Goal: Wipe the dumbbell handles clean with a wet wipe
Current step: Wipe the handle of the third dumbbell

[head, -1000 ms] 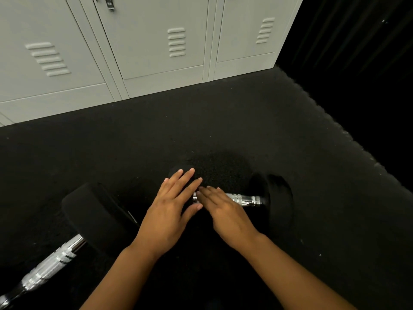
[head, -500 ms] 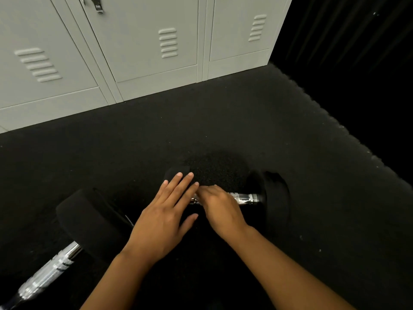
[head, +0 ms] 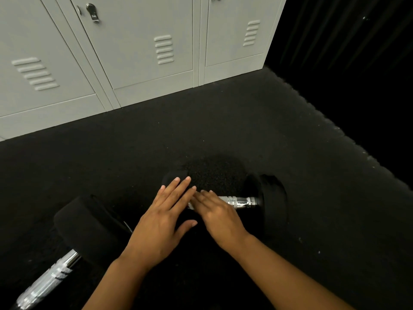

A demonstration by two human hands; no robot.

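- A second dumbbell [head: 73,247] lay at the lower left on the black rubber floor [head: 134,157], its chrome handle [head: 48,280] running off the bottom-left corner of the view and its black head [head: 89,229] pointing up and to the right, close beside the left wrist
- Grey lockers [head: 125,48] closed off the far left and centre, their bottom edge meeting the floor along a slanting line; a wide strip of bare floor lay between that line and the hands
- The left hand [head: 161,222] lay flat, palm down and fingers spread, over the left head of the nearer dumbbell [head: 241,201]; it gripped nothing that could be seen
- The right hand [head: 218,214] rested just beside it, fingertips touching the left hand's fingers, laid over the left part of the chrome handle [head: 240,201]; the fingers were loosely curved and whether they held a wipe could not be told
- The bare right part of that handle ran to the black right head [head: 271,199], which stood on edge
- To the right the floor's rough edge [head: 335,128] ran diagonally, with darkness beyond; open floor lay between the right head and that edge
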